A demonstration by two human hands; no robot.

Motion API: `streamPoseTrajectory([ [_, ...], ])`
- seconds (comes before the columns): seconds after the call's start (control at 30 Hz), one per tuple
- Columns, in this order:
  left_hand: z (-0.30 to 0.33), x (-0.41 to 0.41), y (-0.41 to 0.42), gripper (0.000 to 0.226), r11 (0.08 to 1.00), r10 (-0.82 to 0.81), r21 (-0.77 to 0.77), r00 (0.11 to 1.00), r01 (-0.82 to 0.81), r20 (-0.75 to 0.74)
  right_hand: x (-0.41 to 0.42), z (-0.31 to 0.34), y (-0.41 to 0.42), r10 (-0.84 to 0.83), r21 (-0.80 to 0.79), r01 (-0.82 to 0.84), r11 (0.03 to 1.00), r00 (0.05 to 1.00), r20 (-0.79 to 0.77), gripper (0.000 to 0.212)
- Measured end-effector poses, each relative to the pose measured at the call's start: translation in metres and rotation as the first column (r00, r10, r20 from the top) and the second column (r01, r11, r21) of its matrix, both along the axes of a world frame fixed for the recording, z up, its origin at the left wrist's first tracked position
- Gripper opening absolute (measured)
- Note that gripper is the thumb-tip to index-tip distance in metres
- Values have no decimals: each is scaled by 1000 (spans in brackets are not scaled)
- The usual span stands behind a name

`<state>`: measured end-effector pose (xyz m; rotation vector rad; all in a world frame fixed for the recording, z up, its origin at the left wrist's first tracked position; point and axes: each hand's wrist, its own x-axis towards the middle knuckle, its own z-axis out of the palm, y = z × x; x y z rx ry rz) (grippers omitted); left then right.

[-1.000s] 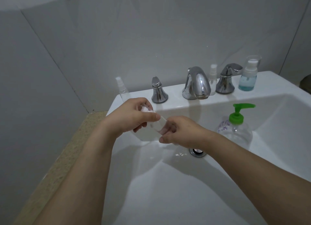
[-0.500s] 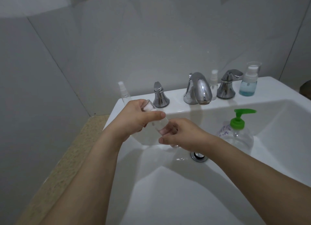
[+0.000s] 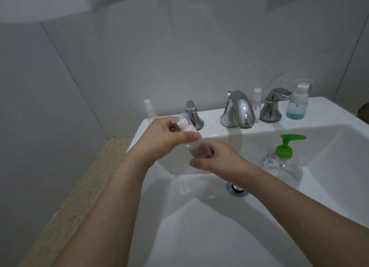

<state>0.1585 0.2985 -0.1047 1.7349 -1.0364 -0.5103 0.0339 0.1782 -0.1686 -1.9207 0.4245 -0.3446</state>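
A small clear bottle (image 3: pixel 194 147) with a white pump top and clear cap is held tilted over the left part of the white sink (image 3: pixel 219 236). My left hand (image 3: pixel 161 139) grips its upper end, thumb laid across the neck. My right hand (image 3: pixel 217 161) holds the bottle's lower end, fingers curled under it. The bottle's base is hidden by my right hand.
A chrome spout (image 3: pixel 238 110) and two chrome handles (image 3: pixel 192 115) (image 3: pixel 272 107) stand on the sink's back ledge, with small spray bottles (image 3: pixel 150 111) (image 3: pixel 256 103) and a blue-liquid pump bottle (image 3: pixel 297 103). A green-pump soap bottle (image 3: pixel 283 163) sits in the basin by the drain (image 3: pixel 236 189). A speckled counter (image 3: pixel 83 197) lies to the left.
Both hands have lifted the bottle slightly and tipped its top end up and back toward the left tap handle. The white pump top now shows above my left thumb.
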Motion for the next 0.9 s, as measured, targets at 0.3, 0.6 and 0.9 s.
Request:
streamPoseTrajectory([
  [0.3, 3, -3, -1, 19, 866, 451, -351, 859, -357, 241, -4, -1, 7, -67, -506, 44, 862, 997, -29, 83],
  [0.6, -9, -7, -28, 33, 771, 624, -380, 726, -511, 289, -7, 1, 9, -124, -661, 32, 750, 988, -93, 85],
  [0.9, -41, 4, -41, 33, 823, 567, -152, 789, -547, 235, -5, 0, 8, -171, -676, 58, 735, 980, -101, 79],
])
